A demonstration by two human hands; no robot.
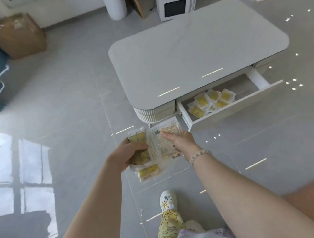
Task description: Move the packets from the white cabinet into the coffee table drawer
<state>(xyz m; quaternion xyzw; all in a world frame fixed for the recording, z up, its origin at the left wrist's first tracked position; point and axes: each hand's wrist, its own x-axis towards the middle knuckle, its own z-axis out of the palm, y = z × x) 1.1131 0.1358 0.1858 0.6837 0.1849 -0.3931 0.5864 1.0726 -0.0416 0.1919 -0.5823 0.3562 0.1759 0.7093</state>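
Left grip (129, 154) tight around crinkly yellow packets (137, 138), right grip (183, 140) fast on one flat clear rectangular packet (161, 144)

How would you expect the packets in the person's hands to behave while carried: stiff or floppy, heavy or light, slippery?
Probably floppy: the packets sag and splay below the left hand. Likely light: that one hand holds several at once. Possibly slippery: their clear film looks glossy, and the stack sits uneven, so one could slide out.
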